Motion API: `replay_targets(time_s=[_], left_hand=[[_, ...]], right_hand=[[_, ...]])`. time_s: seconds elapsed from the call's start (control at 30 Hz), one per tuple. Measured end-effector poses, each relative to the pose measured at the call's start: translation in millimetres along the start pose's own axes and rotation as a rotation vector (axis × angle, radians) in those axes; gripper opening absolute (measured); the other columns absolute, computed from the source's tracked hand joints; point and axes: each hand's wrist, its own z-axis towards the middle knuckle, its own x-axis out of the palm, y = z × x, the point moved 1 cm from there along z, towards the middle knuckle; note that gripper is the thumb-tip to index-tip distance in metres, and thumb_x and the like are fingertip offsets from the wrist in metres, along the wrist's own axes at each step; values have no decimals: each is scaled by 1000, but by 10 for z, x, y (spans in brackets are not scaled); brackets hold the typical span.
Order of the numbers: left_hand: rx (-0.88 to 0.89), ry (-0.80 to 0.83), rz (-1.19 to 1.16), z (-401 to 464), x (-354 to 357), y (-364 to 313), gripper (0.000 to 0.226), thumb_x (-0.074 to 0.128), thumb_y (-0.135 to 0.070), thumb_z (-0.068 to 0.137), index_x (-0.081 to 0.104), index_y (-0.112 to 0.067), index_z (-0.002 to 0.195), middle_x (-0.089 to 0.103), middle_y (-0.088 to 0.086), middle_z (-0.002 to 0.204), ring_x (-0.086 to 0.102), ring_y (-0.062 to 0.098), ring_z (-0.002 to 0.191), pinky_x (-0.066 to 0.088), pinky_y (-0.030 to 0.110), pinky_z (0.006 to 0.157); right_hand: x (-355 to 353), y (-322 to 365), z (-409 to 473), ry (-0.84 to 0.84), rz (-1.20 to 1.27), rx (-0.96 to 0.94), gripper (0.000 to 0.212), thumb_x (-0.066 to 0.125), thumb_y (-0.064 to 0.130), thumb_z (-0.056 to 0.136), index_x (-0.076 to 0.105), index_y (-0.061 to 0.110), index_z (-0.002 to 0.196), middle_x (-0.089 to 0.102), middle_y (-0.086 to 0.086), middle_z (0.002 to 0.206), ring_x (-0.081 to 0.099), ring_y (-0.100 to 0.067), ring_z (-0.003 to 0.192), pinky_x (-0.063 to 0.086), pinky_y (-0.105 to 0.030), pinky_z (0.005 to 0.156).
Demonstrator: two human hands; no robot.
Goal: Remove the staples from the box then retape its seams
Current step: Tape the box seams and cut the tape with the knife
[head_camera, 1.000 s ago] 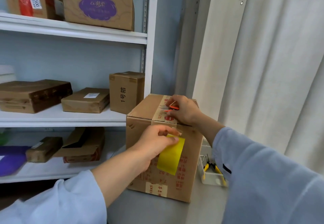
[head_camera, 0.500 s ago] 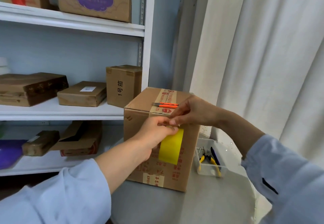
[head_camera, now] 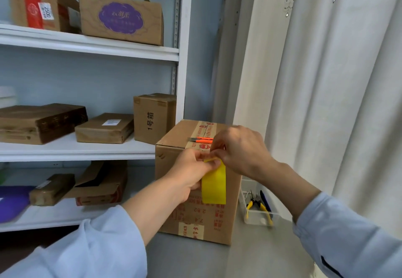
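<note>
We see the cardboard box in the lower middle of the frame, standing on the grey worktop just beside the white shelf. A yellow tape strip hangs down the front face of the box, under its top edge. Our left hand pinches the upper end of the strip with curled fingers. Our right hand meets it from the right, its fingers bent and pressed together on the same end of the strip. An orange tool lies on top of the box, behind the hands. At lower right, a clear tray with yellow-handled pliers stands near the box, before the white curtain.
</note>
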Motion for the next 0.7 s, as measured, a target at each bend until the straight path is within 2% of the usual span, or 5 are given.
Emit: replay_targets(time_s=[0.2,0.3,0.37,0.5,0.7], left_hand=[[-17,29,-32,12,18,-81,14,66,-9,87,64,-18,98,70,5,96,67,17,89,57,31,75],[-30,38,-36,45,33,-10,29,72,-13,83,63,-18,110,70,4,103,66,19,97,56,37,83],[-30,35,25,55,67,82,26,72,-24,83,63,-24,107,69,2,105,64,19,101,52,42,92],[-9,53,56,55,156,188,23,64,-45,85,61,-32,103,66,-1,105,62,18,99,50,39,87],[12,165,15,91,212,215,27,68,-41,83,58,-31,106,69,-2,97,67,17,89,52,37,75]], right_hand=[[203,-108,-173,-185,198,17,12,62,25,88,70,17,92,66,7,97,55,-14,99,44,-27,66],[327,-243,-192,-134,305,61,10,61,26,90,64,16,93,59,5,116,50,-13,112,47,-29,79],[414,-315,-204,-57,355,100,6,58,27,92,59,20,92,57,4,124,52,-14,115,48,-32,84],[525,-406,-230,-48,471,190,9,57,26,93,61,18,93,70,3,94,63,-21,90,49,-37,76],[463,-507,-128,12,527,234,8,62,23,90,63,25,81,70,8,88,65,-13,89,51,-39,82]])
